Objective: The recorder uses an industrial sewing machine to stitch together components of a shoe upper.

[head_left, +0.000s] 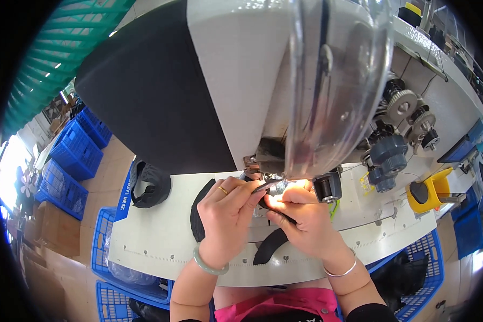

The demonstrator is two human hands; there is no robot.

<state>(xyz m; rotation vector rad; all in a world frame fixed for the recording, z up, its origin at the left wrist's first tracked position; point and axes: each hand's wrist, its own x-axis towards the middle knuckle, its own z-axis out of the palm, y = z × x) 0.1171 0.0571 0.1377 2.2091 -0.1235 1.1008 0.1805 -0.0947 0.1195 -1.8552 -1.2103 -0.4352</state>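
At the work area of a white sewing machine [241,70], both my hands pinch a small black fabric piece [278,210]. My left hand [224,212] has thumb and fingertips closed on its left end, close to the presser foot area. From the other side, my right hand [305,214] grips the same piece, fingers bent around it. The needle itself is hidden behind the fingers and the guard. A curved black fabric strip [271,247] lies between my wrists. Another dark strip [197,214] rests partly beneath my left hand.
A rolled black band [150,185] stands at the left of the white table [161,236]. A clear plastic guard [341,96] hangs above my hands. Thread tension dials [389,155] and a yellow holder [432,190] are at right. Blue crates [104,236] flank the table.
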